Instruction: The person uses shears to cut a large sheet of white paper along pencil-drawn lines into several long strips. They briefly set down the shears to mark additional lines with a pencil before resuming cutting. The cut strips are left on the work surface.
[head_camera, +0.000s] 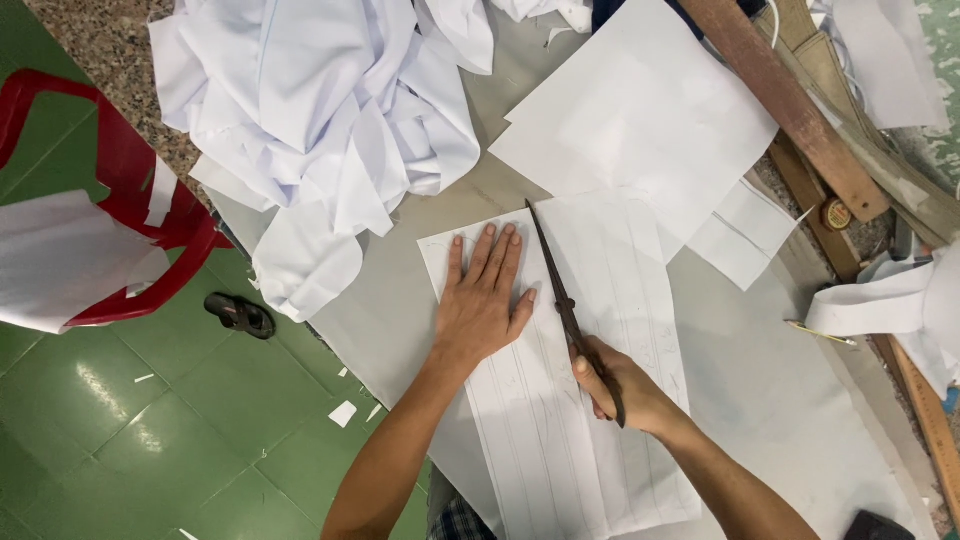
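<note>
A white fabric piece (560, 420) marked with long drawn lines lies flat on the grey table (760, 390). My left hand (483, 298) presses flat on its upper left part, fingers spread. My right hand (618, 385) grips the handles of long dark scissors (558, 285), whose blades lie along a line in the fabric, tip pointing away from me near the fabric's far edge.
A heap of white cloth (320, 110) lies at the table's far left. White cut pieces (640, 120) lie beyond the scissors. Wooden rulers (790, 100) and a tape measure (836, 213) sit at right. A red plastic chair (110, 200) and a sandal (240, 315) stand on the green floor.
</note>
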